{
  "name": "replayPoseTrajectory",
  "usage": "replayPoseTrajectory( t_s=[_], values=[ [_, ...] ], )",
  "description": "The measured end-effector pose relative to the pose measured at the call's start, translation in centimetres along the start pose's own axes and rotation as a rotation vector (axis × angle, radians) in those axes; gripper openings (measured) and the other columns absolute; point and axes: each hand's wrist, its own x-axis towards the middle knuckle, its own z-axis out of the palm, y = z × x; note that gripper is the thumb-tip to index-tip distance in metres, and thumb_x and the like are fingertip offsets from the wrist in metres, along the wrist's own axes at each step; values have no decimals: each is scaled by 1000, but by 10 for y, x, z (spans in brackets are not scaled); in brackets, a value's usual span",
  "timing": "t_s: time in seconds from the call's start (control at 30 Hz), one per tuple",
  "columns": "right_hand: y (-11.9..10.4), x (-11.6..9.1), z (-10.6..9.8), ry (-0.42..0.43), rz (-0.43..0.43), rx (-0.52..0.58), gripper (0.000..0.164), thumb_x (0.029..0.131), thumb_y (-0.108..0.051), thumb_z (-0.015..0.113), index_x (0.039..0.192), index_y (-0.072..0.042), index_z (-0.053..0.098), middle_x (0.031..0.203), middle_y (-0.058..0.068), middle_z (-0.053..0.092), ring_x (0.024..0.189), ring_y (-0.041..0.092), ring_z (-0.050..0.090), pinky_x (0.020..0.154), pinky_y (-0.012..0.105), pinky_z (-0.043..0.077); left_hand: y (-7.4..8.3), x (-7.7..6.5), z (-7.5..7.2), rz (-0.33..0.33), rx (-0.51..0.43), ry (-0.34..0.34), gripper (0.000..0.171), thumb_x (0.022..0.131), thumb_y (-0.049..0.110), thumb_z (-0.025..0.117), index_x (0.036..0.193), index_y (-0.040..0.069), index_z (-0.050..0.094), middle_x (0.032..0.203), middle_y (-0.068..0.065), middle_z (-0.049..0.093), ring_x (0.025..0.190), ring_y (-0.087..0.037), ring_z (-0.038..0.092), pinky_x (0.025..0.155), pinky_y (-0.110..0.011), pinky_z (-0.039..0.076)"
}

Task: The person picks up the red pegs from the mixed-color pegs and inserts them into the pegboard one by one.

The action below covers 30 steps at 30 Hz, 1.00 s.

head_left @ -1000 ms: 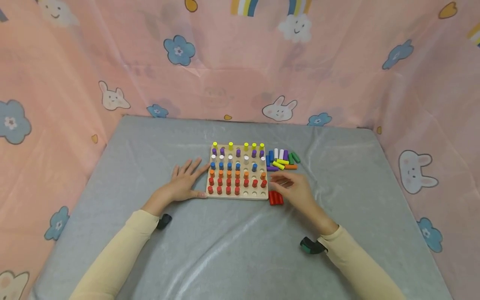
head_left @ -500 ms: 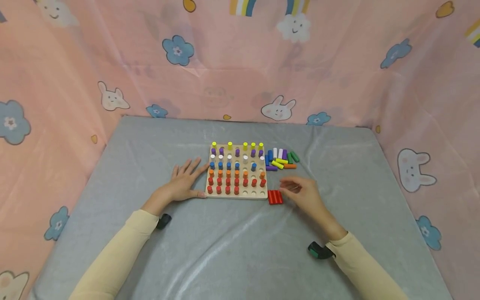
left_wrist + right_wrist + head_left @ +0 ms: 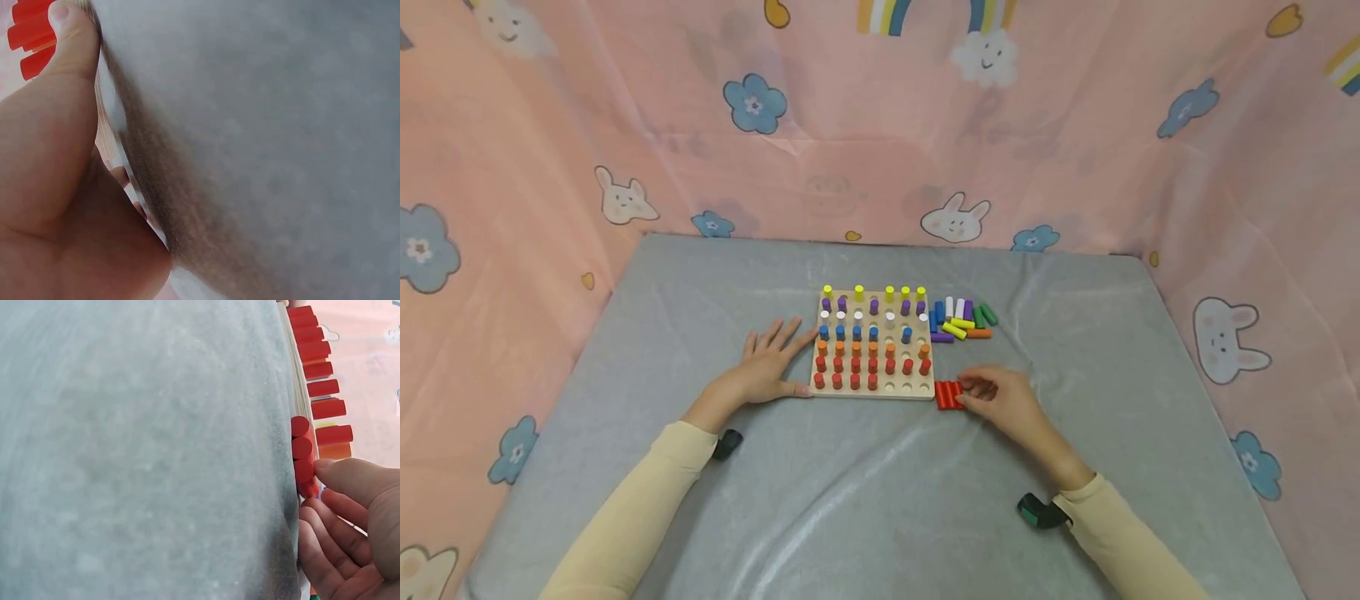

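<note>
A wooden pegboard (image 3: 880,393) lies mid-table with upright coloured pegs in rows, yellow at the back and red in front; some holes hold none. My left hand (image 3: 763,372) rests spread at its left side, thumb along the front-left corner; the left wrist view shows the thumb (image 3: 75,44) at the board's edge by red pegs. Beside the front-right corner, red pegs (image 3: 947,395) lie side by side. My right hand (image 3: 1003,400) pinches the rightmost red peg (image 3: 307,489) between thumb and fingertips, largely hidden by them; the other fingers are curled.
Loose pegs in blue, white, purple, yellow, green and orange lie in a pile (image 3: 959,322) by the board's back-right side. Grey cloth (image 3: 820,500) covers the table, with a pink printed curtain (image 3: 850,167) behind and at both sides. Both wrists wear dark devices (image 3: 1041,511).
My right hand moved right from beside the board, then down and slightly left onto the red pegs, its fingers closing at the rightmost one. My left hand has stayed in place.
</note>
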Motion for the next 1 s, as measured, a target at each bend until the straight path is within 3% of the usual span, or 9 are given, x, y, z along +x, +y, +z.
replayPoseTrajectory(
  t_s=[0.27, 0.6, 1.0],
  values=[
    [-5, 2, -1, -24, -1, -24, 31, 80, -6, 79, 110, 0, 73, 93, 11, 74, 75, 14, 63, 64, 19, 50, 0, -2, 0, 10, -30, 9, 101, 83, 54, 72, 161, 26, 13, 169, -14, 1, 154, -44, -2, 116, -73, 0],
    [-8, 6, 1, -8, -6, -157, 29, 78, -8, 79, 106, 0, 74, 85, 7, 70, 71, 11, 57, 62, 19, 45, 1, -2, 0, 11, -35, 6, 100, 84, 53, 72, 160, 26, 14, 169, -14, 1, 154, -44, -3, 116, -73, -1],
    [-8, 8, -1, 6, 3, -171, 24, 79, -5, 79, 102, -1, 76, 87, 8, 71, 72, 12, 59, 63, 20, 47, 0, -1, -1, 17, -18, 17, 100, 83, 54, 72, 160, 25, 15, 169, -15, 2, 154, -45, -1, 116, -73, 0]
  ],
)
